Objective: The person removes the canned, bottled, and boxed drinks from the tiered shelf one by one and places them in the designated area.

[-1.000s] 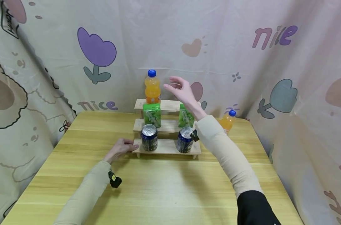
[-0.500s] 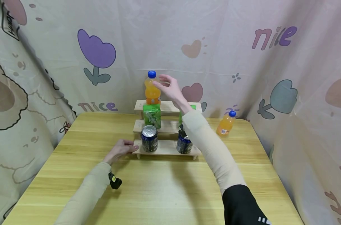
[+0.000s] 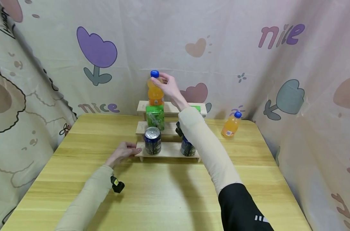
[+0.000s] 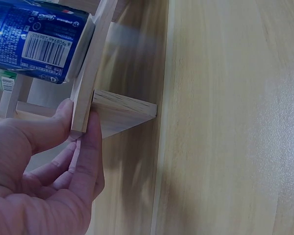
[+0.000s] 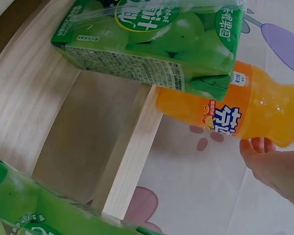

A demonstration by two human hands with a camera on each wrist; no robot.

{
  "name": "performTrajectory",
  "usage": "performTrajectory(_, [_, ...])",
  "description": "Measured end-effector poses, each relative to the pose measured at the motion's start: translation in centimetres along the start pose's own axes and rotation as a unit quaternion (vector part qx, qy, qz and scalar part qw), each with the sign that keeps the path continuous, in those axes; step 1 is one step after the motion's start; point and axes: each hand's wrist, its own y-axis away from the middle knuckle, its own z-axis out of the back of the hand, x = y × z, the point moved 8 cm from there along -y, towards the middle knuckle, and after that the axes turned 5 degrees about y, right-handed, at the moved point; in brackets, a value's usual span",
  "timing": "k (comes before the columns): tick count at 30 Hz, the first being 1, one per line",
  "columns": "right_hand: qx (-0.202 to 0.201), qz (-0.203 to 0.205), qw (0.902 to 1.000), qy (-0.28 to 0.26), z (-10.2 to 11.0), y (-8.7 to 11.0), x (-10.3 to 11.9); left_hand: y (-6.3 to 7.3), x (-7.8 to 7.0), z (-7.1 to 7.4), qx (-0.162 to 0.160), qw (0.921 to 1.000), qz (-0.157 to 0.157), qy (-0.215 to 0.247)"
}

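Note:
A three-tier wooden display shelf (image 3: 171, 149) stands on the table. My left hand (image 3: 124, 152) pinches the left end of its lowest board; in the left wrist view the thumb lies on one face of the board (image 4: 84, 105) and fingers on the other. On the top tier, at left, stands an orange soda bottle (image 3: 155, 94) with a blue cap. My right hand (image 3: 169, 86) holds it near the neck, fingers curled behind and thumb in front. Below it are a green grape juice carton (image 3: 155, 117) and a dark blue can (image 3: 152, 141).
A second can (image 3: 187, 148) stands on the lowest tier, partly behind the right forearm. A second green carton (image 5: 44, 208) is mostly hidden in the head view. Another orange soda bottle (image 3: 231, 125) stands on the table (image 3: 163, 199) right of the shelf. Printed curtains surround the table.
My right hand has moved left across the top tier to the orange soda bottle and taken hold near its neck. My left hand stays on the shelf's lowest board.

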Motion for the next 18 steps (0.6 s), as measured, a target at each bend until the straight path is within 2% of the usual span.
performTrajectory(10, [-0.004,0.014,0.9999,-0.004,0.2,-0.1,0.6,-0.2,0.0,-0.1,0.004,1.0,-0.001,0.007])
performTrajectory(15, [-0.019,0.018,0.9994,-0.021,0.9,0.0,1.0,0.0,0.0,0.1,0.003,0.9999,0.007,-0.014])
performTrajectory(18, [-0.028,0.019,0.9987,-0.037,1.7,0.1,1.3,0.0,0.1,0.1,0.0,0.9999,0.009,-0.011])
